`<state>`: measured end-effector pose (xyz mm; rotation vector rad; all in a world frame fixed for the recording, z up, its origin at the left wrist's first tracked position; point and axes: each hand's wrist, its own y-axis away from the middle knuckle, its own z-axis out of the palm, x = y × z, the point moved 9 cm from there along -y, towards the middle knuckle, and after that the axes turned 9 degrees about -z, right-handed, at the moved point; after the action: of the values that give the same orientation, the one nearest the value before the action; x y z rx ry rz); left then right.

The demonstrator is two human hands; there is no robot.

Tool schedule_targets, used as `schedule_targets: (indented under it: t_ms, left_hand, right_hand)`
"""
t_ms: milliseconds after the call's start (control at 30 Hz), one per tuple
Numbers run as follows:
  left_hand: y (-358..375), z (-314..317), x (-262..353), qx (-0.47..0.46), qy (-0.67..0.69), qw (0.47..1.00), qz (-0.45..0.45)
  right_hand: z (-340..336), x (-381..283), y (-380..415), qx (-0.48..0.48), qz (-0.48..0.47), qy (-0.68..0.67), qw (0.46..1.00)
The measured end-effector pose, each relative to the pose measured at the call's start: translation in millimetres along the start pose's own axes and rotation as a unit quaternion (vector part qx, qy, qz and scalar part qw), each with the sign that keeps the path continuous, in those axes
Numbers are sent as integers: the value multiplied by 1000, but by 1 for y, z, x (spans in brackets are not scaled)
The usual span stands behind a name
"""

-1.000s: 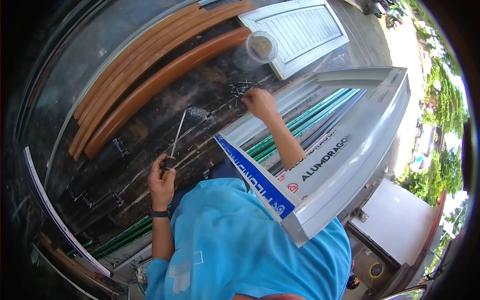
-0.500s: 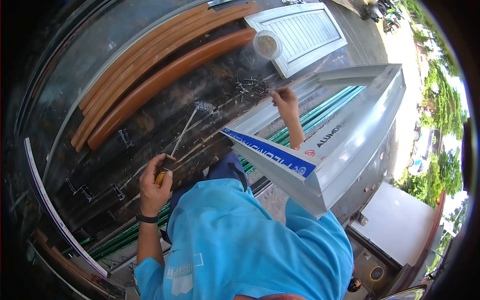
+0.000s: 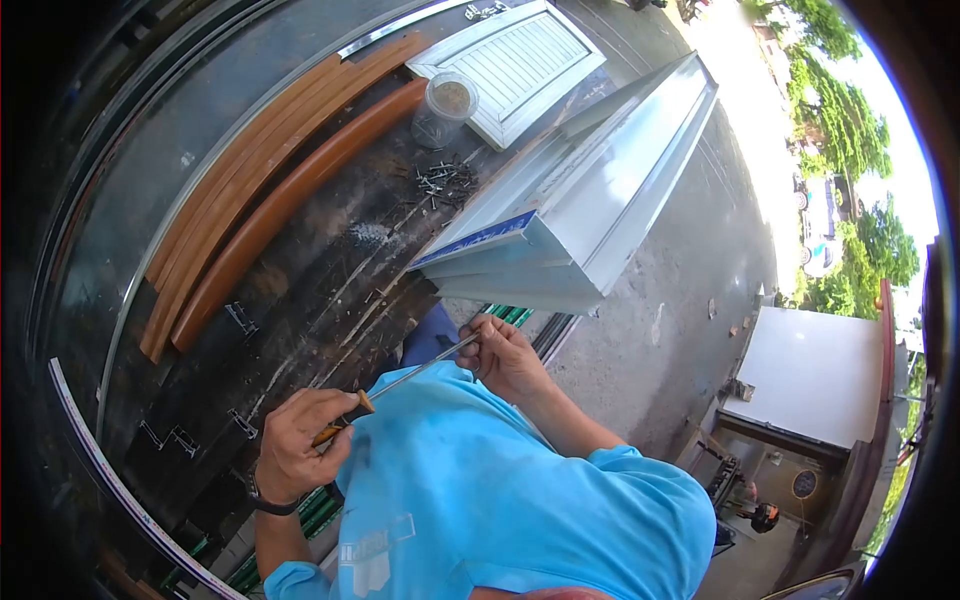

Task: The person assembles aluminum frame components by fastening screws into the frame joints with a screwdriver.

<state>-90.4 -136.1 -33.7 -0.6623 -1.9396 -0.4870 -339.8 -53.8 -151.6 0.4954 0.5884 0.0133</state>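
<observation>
My left hand [image 3: 296,447] is wrapped around the handle of a screwdriver [image 3: 328,433], its long metal shaft slanting up to the right in front of my blue shirt. At the far end of the shaft, the fingers of my right hand [image 3: 508,368] are pinched together at the tip. Whether a small screw is between them, I cannot make out. Beyond my right hand, a pale aluminium frame [image 3: 640,150] with a blue printed strip [image 3: 480,238] rests tilted on the dark workbench [image 3: 300,290]. A heap of screws [image 3: 445,182] lies to the left of the frame.
A clear plastic tub [image 3: 442,112] stands by a white louvred panel [image 3: 510,65]. Brown curved profiles [image 3: 290,200] lie along the bench, with small dark metal profile pieces [image 3: 240,318] nearer. A long white strip [image 3: 110,475] runs along the left. Green-edged lengths [image 3: 508,314] lie below the frame.
My right hand has come back from near the screws, out of the frame's opening, to the screwdriver tip. The screwdriver has swung rightward in my left hand. The view has shifted.
</observation>
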Motion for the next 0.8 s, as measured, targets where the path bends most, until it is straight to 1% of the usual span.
schedule_targets:
  t_ms: [33, 133, 233, 367, 433, 467, 533, 567, 633, 667, 733, 800]
  left_hand:
    - [-1, -3, 7, 18, -11, 1000, 17]
    - [0, -14, 26, 47, -63, 996, 47]
    - [5, -22, 39, 53, -92, 993, 57]
    - [20, -37, 52, 53, -108, 991, 56]
    - [28, -40, 54, 51, -101, 993, 46]
    - [33, -42, 50, 51, -65, 996, 21]
    - [41, -40, 39, 48, 8, 999, -25]
    - [44, -39, 37, 58, 27, 998, -22]
    - [48, -33, 37, 75, 63, 995, -17]
    - [48, -33, 40, 98, 53, 994, -3]
    - [47, -32, 52, 142, 31, 989, 24]
    - [39, -34, 70, 158, -10, 986, 53]
  right_hand:
    - [4, -4, -3, -22, -17, -30, 999]
    - [15, -20, -10, -73, -80, 55, 993]
    - [21, -20, -4, -74, -89, 57, 992]
    - [28, -19, 8, -100, -110, 98, 984]
    - [40, -25, 12, -109, -136, 164, 971]
    - [46, -28, 15, -114, -148, 197, 962]
    - [56, -26, 16, -121, -139, 156, 970]
    - [61, -25, 16, -124, -136, 135, 974]
    - [85, -22, 17, -85, -120, 23, 989]
    - [94, -20, 16, -65, -114, -36, 991]
    - [114, -25, 7, -76, -118, -50, 989]
    - [142, -33, 2, -73, -138, -54, 986]
